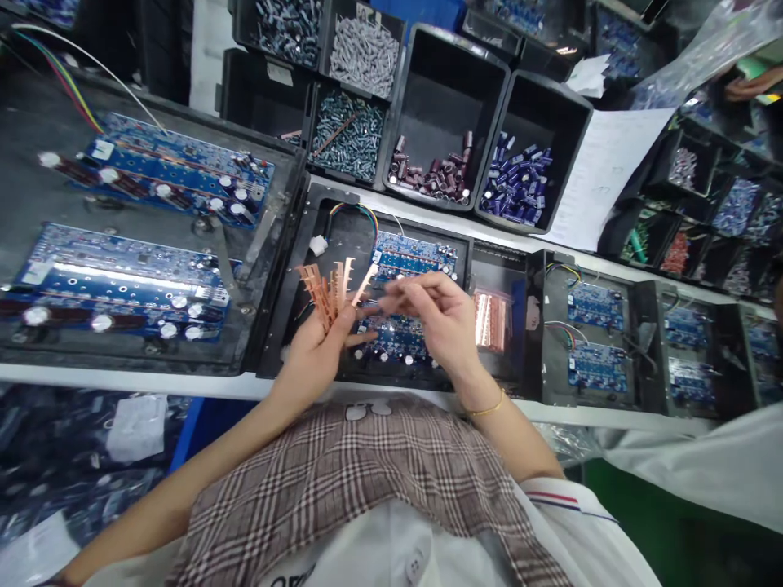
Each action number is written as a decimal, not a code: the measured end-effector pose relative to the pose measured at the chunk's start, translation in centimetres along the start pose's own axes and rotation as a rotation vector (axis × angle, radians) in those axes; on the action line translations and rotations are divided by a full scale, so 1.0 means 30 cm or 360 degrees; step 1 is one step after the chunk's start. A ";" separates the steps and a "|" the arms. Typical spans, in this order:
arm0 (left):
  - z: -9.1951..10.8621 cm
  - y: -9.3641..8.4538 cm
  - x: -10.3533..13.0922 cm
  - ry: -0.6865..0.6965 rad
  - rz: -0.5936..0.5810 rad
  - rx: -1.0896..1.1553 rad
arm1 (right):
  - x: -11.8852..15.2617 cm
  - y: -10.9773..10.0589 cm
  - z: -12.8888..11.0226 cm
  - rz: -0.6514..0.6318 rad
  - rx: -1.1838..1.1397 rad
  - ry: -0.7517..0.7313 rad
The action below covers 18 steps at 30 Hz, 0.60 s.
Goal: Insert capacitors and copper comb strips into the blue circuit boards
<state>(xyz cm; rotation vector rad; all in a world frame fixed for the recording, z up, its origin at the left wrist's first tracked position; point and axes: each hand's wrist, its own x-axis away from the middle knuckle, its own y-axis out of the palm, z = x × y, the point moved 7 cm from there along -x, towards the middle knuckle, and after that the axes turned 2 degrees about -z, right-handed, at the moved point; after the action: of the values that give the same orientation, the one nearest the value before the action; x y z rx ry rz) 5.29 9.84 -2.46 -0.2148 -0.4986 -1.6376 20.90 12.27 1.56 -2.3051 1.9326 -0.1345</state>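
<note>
My left hand (315, 350) is wrapped round a fanned bunch of copper strips (330, 293) with notched edges. Close to its right, my right hand (437, 314) has its fingers bent toward the strips; its fingertips are blurred, and anything between them is too small to name. Beneath both hands lies a black tray (299, 236) with two blue circuit boards, an upper one (416, 253) and a lower one (397, 338) partly covered by the hands. More copper strips (491, 320) lie stacked in a clear bag just right of my right hand.
Black bins behind hold brown capacitors (437, 179), blue capacitors (517, 187), screws (348, 139) and grey parts (364, 55). Larger boards (128, 281) sit in a tray at left, smaller ones (596, 306) at right. A paper sheet (603, 175) lies beside the bins. Another person's hand (755, 84) shows at upper right.
</note>
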 end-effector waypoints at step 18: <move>-0.034 -0.098 0.084 0.0009 0.0153 -0.0523 | 0.094 0.113 0.134 -0.0424 0.1839 -0.0383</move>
<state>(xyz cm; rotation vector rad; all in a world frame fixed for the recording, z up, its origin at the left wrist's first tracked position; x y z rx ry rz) 2.21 7.29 -2.87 -0.4706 -0.2083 -1.6188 18.69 9.08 -2.98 -1.6152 0.9515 -0.7293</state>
